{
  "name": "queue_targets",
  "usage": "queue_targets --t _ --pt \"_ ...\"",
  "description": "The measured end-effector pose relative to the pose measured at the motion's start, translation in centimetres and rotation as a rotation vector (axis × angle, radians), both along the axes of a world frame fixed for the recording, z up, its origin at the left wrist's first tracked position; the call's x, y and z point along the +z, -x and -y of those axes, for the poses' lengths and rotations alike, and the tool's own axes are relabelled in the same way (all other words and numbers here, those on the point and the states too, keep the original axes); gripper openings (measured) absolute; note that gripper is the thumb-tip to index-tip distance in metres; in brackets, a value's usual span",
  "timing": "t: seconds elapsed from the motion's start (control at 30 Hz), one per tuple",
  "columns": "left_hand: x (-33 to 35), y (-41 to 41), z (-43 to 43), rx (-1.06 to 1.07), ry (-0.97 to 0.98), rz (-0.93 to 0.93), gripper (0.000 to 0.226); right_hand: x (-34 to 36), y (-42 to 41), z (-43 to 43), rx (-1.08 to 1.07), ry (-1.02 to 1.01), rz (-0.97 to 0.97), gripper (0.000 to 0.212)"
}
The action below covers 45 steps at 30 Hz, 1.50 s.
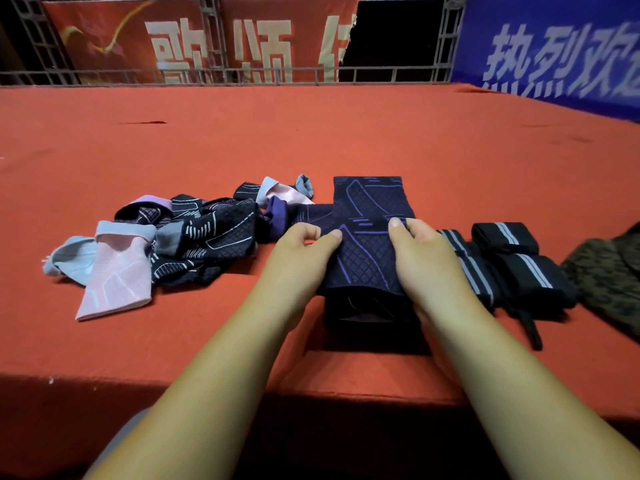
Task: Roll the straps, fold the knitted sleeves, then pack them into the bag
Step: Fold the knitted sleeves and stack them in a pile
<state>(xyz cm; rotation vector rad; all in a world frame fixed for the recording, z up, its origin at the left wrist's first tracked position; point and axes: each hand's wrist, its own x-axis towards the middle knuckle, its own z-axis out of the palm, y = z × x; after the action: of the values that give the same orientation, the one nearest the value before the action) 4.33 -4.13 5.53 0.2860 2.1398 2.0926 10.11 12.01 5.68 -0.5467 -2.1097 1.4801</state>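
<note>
A dark knitted sleeve with purple lines (367, 244) lies lengthwise in front of me on the red table. My left hand (301, 251) grips its left edge with thumb on top and fingers curled. On its right edge, my right hand (422, 254) grips the same way. A loose pile of knitted sleeves (194, 237), black, pink and grey, lies to the left. Rolled black straps with grey stripes (512, 265) sit to the right of the sleeve. The olive camouflage bag (609, 278) shows at the right edge.
The red cloth-covered table (311, 140) stretches far back to a metal railing (242, 74) with red and blue banners. Its front edge (207, 386) runs just below my forearms. A loose black strap end (531, 330) trails toward me.
</note>
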Motion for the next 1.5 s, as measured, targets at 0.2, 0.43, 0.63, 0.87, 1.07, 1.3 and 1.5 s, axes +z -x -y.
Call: queue_targets --t 0.2,0.43,0.63,0.87,1.07,1.3,1.5 --pt "-0.7 -0.1 -1.1 0.125 0.066 -0.016 0.032 0.5 -0.7 -0.6 0.129 -0.144 0.140 0.060" --pt "-2.3 -0.2 -1.3 0.110 0.342 -0.125 0.032 -1.5 -0.6 -0.8 0.106 -0.414 0.277 0.048" --pt "-3.8 0.1 -1.1 0.105 0.623 -0.270 0.014 -2.2 -0.5 -0.4 0.097 -0.559 0.362 0.048" --pt "-4.6 0.2 -1.5 0.080 0.818 -0.334 0.011 -2.6 -0.8 0.5 0.069 -0.642 0.453 0.044" --pt "-4.0 0.5 -0.2 0.043 0.662 -0.248 0.013 -1.7 -1.0 1.2 -0.035 -0.723 0.427 0.040" --pt "-2.5 2.6 4.0 0.250 0.634 -0.282 0.015 -0.7 0.8 3.8 0.050 -0.661 0.101 0.016" --pt "-3.3 4.9 8.7 0.368 1.097 -0.404 0.029 -1.1 2.6 6.9 0.179 -0.587 -0.017 0.013"
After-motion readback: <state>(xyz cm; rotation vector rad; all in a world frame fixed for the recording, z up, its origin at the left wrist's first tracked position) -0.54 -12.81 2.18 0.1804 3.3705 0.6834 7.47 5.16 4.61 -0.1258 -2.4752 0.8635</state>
